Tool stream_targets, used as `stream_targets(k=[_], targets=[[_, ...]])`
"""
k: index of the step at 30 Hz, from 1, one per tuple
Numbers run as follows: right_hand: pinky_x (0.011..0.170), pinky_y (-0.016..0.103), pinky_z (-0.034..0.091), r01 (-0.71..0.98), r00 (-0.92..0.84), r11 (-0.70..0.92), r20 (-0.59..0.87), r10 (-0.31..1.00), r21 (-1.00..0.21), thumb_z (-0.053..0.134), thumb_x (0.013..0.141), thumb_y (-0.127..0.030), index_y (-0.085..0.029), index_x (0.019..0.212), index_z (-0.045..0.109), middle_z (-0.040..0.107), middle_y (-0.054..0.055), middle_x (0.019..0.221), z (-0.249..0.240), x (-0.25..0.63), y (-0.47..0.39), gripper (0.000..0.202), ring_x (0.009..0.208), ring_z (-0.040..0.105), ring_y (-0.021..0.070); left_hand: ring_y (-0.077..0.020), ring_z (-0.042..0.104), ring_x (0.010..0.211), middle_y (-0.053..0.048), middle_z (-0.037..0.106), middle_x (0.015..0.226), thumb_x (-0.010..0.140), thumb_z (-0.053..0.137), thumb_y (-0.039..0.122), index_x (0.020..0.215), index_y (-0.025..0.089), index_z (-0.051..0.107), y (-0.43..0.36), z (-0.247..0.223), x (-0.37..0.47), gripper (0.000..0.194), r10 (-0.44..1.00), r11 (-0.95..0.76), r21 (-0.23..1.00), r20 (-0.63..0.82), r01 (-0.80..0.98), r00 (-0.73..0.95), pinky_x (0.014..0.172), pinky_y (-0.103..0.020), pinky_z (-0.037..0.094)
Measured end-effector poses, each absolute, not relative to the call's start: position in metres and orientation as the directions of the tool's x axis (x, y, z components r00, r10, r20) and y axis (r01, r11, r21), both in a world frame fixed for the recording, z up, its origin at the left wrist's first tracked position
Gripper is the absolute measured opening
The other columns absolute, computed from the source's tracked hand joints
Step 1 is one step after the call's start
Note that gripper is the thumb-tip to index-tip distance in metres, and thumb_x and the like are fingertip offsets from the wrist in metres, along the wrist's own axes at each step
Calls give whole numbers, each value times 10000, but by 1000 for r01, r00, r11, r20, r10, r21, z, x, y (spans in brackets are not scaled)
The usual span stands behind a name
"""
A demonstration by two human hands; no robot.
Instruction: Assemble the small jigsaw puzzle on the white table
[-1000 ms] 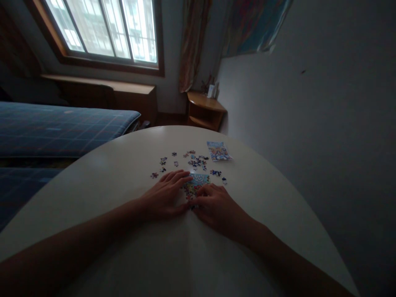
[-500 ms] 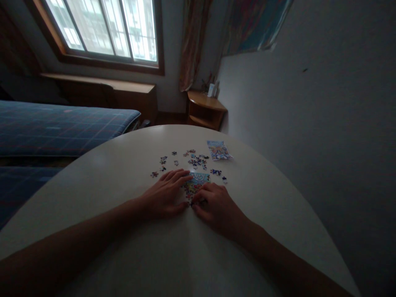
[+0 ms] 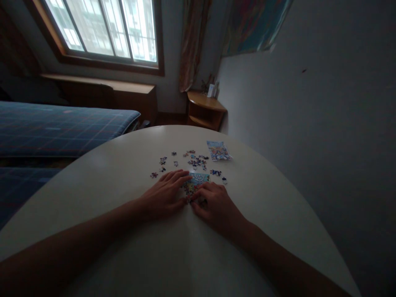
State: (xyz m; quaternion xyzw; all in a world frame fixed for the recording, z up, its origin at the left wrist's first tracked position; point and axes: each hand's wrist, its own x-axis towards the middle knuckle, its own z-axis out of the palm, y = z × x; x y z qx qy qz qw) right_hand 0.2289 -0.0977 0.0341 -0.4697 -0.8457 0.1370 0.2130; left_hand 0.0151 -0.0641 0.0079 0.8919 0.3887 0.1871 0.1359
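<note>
A partly joined jigsaw puzzle (image 3: pixel 198 178) lies flat on the white round table (image 3: pixel 133 255), blue at its far side and many-coloured nearer me. My left hand (image 3: pixel 167 193) rests along its left edge, fingers stretched out and the thumb near the lower left corner. At the near edge, my right hand (image 3: pixel 213 204) is closed, thumb and forefinger pinching a small dark puzzle piece (image 3: pixel 192 201) against the puzzle. The fingers partly cover that piece and the puzzle's lower right. Beyond the hands, loose puzzle pieces (image 3: pixel 198 162) are scattered in small groups.
A printed picture sheet (image 3: pixel 219 150) lies at the back right of the table. Past the table stand a bed with a blue plaid mattress (image 3: pixel 62 128), a wooden corner shelf (image 3: pixel 206 101) and a window (image 3: pixel 105 29). A white wall (image 3: pixel 309 123) runs along the right.
My right thumb and forefinger have shifted very slightly up and left at the puzzle's near edge. My left hand stays almost still, and the loose pieces have not moved.
</note>
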Motion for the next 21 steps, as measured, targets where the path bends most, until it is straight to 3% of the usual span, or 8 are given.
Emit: stream_targets(k=[15,21], targets=[[901,400,353,753,-538,592,251,805,-287,637,899,-215,-237,928,729,704,48,962,35,230,-98,99,968,615,217,-306,325,1443,-113,416,1535,886,578,367,1438,229,397,-63,7,15,598,744,-663,380,232,646,627,1183,-512,276],[905,406,359,748,-567,597,188,802,-291,650,890,-232,-236,923,731,701,45,994,42,233,-99,88,985,615,219,-285,319,1447,-104,411,1540,948,520,410,1439,219,401,-64,8,16,540,753,-654,350,216,670,622,1188,-492,269]])
